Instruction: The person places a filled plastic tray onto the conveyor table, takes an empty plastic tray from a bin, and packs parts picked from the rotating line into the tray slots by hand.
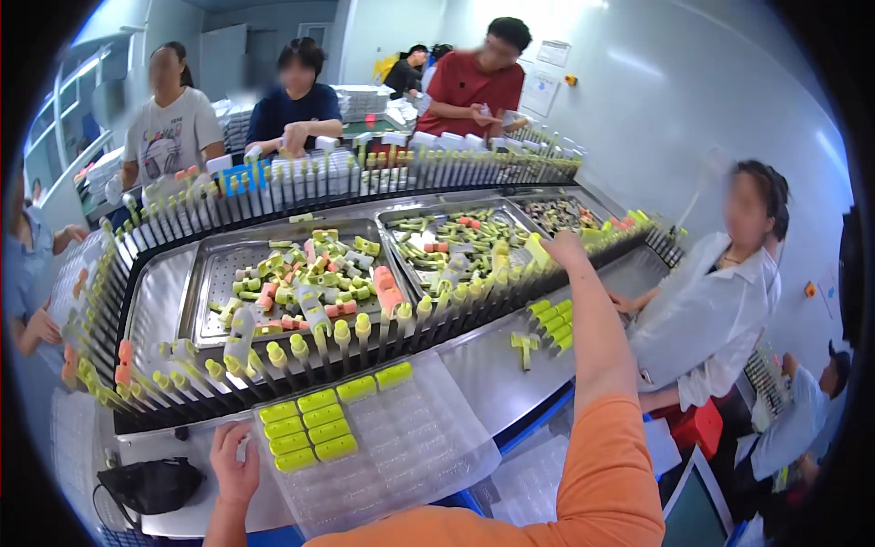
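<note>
My right hand [565,248] reaches far out over the row of pegs, its fingers closed on a yellow-green plastic piece [538,250] at the peg line. Beside the left edge of a clear plastic blister tray [401,447], my left hand [235,463] rests with loosely bent fingers and nothing visible in it. Several yellow-green plastic cases [319,417] lie in the tray's upper left cells. Upright pegs [342,333] with yellow-green tops run in front of me, some bearing grey or coral parts.
Steel trays [205,301] inside the peg loop hold loose green, coral and grey parts. More yellow-green cases [552,324] and a T-shaped piece [524,349] lie on the steel table to the right. A black bag [150,483] sits at left. Co-workers stand around the line.
</note>
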`<action>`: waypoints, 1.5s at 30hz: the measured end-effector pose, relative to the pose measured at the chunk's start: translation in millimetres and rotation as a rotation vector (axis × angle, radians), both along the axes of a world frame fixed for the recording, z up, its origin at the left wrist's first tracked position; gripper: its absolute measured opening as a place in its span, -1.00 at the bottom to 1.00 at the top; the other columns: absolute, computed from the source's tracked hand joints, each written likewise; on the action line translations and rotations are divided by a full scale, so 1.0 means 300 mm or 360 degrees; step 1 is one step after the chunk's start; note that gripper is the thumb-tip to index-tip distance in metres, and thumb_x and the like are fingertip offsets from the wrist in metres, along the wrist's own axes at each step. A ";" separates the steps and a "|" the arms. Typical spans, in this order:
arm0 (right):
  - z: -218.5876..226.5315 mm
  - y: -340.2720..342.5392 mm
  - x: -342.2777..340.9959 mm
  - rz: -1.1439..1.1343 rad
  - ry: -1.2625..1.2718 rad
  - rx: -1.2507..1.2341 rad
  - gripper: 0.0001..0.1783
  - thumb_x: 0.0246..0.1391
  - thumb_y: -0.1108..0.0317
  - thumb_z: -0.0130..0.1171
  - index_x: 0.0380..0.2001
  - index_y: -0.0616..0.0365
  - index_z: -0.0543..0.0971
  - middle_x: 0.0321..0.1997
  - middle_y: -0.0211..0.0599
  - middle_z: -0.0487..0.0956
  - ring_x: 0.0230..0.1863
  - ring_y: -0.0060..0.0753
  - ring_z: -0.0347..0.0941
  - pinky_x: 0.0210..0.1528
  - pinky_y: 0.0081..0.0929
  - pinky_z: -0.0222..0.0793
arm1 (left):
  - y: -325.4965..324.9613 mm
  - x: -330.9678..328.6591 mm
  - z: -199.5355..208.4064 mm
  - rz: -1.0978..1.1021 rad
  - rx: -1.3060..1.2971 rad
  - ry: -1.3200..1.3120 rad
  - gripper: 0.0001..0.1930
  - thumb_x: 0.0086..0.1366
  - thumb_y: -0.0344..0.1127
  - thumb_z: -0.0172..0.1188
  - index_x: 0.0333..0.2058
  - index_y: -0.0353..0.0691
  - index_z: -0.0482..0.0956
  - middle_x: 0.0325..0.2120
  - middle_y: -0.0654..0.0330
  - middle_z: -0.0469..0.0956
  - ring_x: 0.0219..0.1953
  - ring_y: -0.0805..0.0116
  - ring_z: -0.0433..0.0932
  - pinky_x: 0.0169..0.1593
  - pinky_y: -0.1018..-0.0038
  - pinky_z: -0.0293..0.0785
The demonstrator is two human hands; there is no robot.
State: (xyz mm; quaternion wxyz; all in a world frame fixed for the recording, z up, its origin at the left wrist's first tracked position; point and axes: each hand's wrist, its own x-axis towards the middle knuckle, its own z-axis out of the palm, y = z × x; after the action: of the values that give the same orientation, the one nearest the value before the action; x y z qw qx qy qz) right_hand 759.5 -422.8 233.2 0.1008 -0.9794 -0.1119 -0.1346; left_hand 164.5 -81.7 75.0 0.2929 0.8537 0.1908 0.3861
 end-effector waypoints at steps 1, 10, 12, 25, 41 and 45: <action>0.006 0.033 0.012 0.0034 0.0014 -0.0006 -0.36 -0.06 -0.09 0.28 -0.19 0.37 0.59 -0.15 0.16 0.60 -0.14 0.07 0.57 -0.07 -0.14 0.48 | 0.008 -0.016 0.014 0.0034 -0.0006 0.0014 -0.75 0.02 -0.59 0.16 -0.25 -0.29 0.52 -0.27 0.03 0.50 -0.30 0.13 0.50 -0.21 0.39 0.44; 0.068 0.250 -0.013 0.0493 0.0867 -0.0349 -0.54 -0.02 0.08 0.33 -0.45 0.38 0.58 -0.51 -0.24 0.54 -0.55 -0.33 0.52 -0.55 -0.33 0.55 | 0.066 -0.030 0.140 -0.0085 0.0422 0.0129 -0.76 -0.04 -0.60 0.19 -0.32 -0.27 0.52 -0.29 0.02 0.50 -0.26 0.03 0.51 -0.21 0.31 0.46; 0.093 0.301 -0.082 0.0772 0.0678 -0.0821 -0.54 -0.10 0.09 0.37 -0.45 0.38 0.58 -0.46 -0.11 0.57 -0.45 -0.23 0.56 -0.39 -0.25 0.54 | 0.073 -0.005 0.193 -0.0167 0.0510 0.0173 -0.76 -0.04 -0.59 0.20 -0.33 -0.27 0.52 -0.29 0.02 0.50 -0.27 0.03 0.52 -0.21 0.30 0.46; -0.158 0.301 -0.731 0.1666 -0.0544 -0.0075 -0.75 -0.09 0.43 0.12 -0.26 0.21 0.50 -0.25 -0.14 0.51 -0.16 -0.05 0.45 -0.09 -0.21 0.43 | -0.068 0.597 0.604 -0.0787 0.0929 -0.0131 -0.73 0.10 -0.41 0.22 -0.18 -0.21 0.52 -0.28 0.08 0.50 -0.19 0.04 0.49 -0.13 0.20 0.43; -0.501 -0.131 -1.098 0.1278 0.0466 0.0618 -0.55 -0.07 0.39 0.30 -0.04 0.12 0.49 -0.09 -0.18 0.48 -0.03 -0.06 0.43 -0.06 -0.28 0.42 | -0.544 1.734 0.558 -0.1082 0.1015 0.1266 -0.50 0.15 0.07 0.21 -0.30 -0.37 0.64 -0.34 -0.01 0.65 -0.23 0.07 0.61 -0.17 0.22 0.54; -0.475 -0.181 -1.093 0.1186 0.0549 0.0569 -0.55 -0.06 0.43 0.30 -0.04 0.11 0.50 -0.08 -0.15 0.48 -0.04 -0.03 0.44 -0.05 -0.29 0.41 | -0.431 1.730 0.584 -0.1304 0.1212 0.1238 -0.57 0.04 -0.05 0.32 -0.30 -0.37 0.64 -0.32 -0.02 0.64 -0.25 0.06 0.62 -0.22 0.24 0.55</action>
State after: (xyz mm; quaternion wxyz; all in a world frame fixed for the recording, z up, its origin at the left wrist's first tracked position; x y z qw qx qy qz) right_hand 431.4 -477.1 90.6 0.3275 -0.8475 -0.4136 0.0590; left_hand 683.6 -210.9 250.3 0.0047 0.9773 -0.2055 -0.0507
